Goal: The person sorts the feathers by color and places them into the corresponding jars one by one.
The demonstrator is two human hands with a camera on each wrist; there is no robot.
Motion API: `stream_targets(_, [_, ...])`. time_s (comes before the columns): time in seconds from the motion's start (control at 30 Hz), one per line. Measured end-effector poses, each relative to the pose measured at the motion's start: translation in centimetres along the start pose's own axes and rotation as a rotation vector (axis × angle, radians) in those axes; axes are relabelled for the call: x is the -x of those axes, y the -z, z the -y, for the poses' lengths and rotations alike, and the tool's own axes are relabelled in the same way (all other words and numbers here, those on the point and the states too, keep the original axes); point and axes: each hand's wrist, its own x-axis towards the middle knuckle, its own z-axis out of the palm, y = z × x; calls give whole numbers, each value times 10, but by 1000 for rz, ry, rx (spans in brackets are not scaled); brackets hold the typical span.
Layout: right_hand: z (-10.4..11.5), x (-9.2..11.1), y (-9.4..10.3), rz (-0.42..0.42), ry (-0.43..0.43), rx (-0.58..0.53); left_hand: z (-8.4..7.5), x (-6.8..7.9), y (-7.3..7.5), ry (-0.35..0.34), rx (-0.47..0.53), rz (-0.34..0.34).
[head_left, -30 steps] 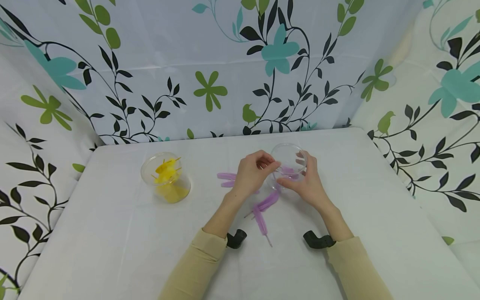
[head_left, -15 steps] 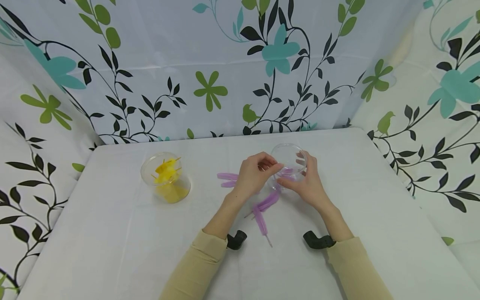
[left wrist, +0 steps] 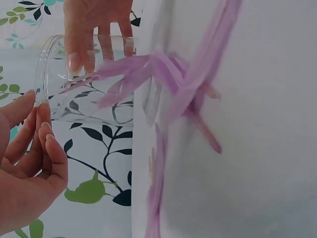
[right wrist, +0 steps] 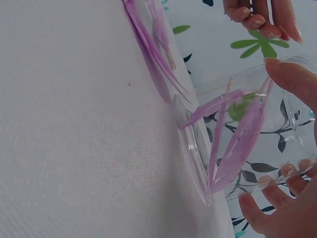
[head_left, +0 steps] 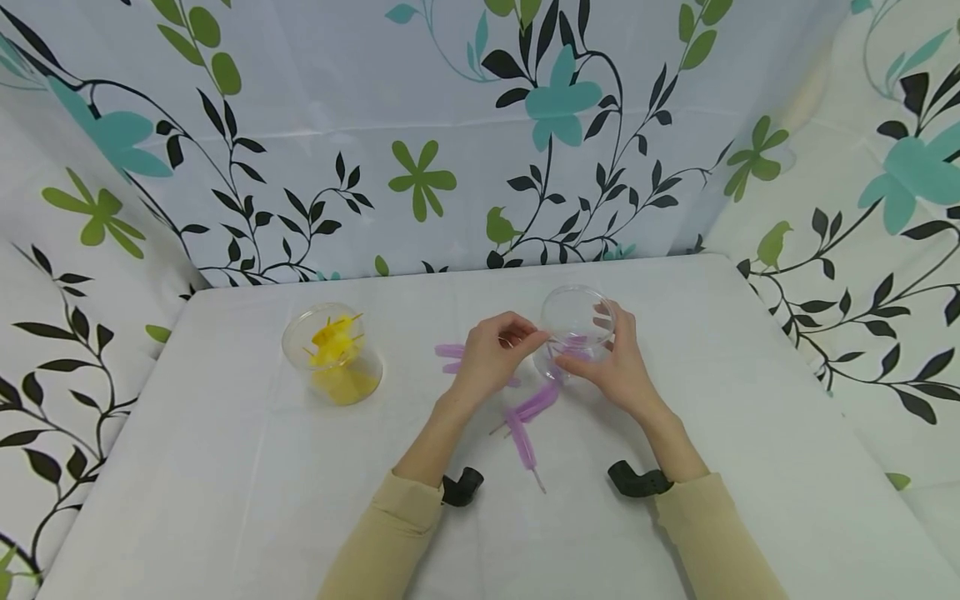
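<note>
A clear jar stands on the table with several purple feathers inside, seen through its wall. My right hand grips the jar, thumb on the near side and fingers round the far side. Beside the rim is my left hand, its thumb and bent fingers close together at the rim's left edge; no feather shows between them. Loose purple feathers lie in front of the jar, crossing one another. Another purple feather pair pokes out to the left, partly hidden behind my left hand.
On the left of the table, a second clear jar holds yellow feathers. A white cloth covers the table. Patterned curtains hang behind and at both sides. Black wrist mounts stick out inward from the sleeves.
My left hand has shifted slightly left, away from the inside of the jar's rim. My right hand and the jar have stayed in place.
</note>
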Motion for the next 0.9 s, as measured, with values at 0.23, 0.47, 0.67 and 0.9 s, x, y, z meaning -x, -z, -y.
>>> stream_targets(0.23, [0,0,0,-2,-3,3,15,7,11,16,12,-32])
stream_targets(0.47, [2,-1,-1,5,-10,-3,31,9,29,45,23,-120])
stream_targets(0.67, [27,7,2,15,-19,-16,45,16,36,109,19,-135])
stream_targets(0.9, [37,9,4,22,-15,-12,51,30,35,147,-2,-72])
